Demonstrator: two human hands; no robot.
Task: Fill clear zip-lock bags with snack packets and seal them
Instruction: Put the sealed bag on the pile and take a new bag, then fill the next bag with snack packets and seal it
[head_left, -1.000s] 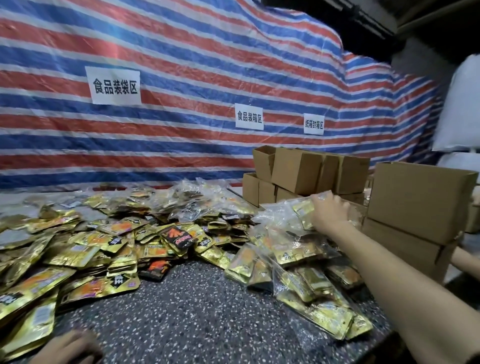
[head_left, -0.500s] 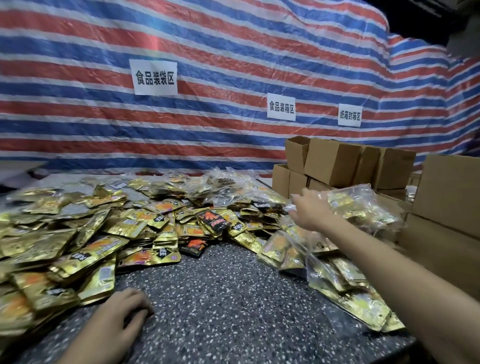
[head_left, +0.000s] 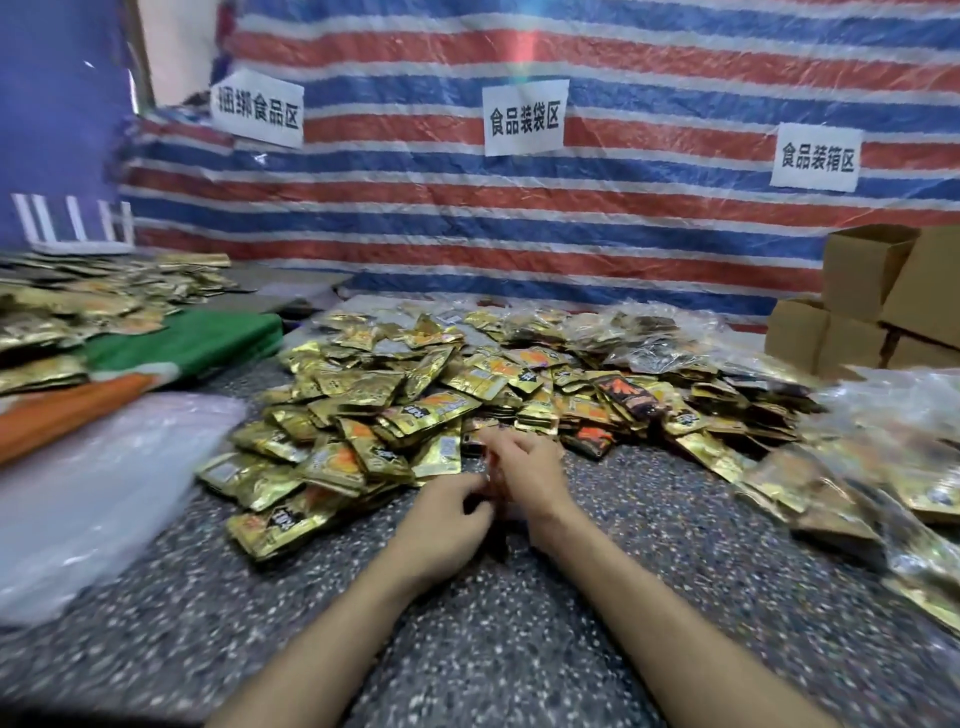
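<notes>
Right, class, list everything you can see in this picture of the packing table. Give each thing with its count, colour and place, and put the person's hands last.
table: one, speckled grey, under everything
tarp: one, red, white and blue stripes, behind the table
paper signs: three, white, on the tarp
snack packets: many, mostly gold, heaped centre and far left
filled bags: several, clear with gold packets inside, right edge
clear plastic: one heap, whitish, near left
cardboard boxes: several, brown, far right
cloth: one, green and orange, left
left hand, right hand: two, bare, together at the heap's near edge, fingers curled; contents unclear
</notes>
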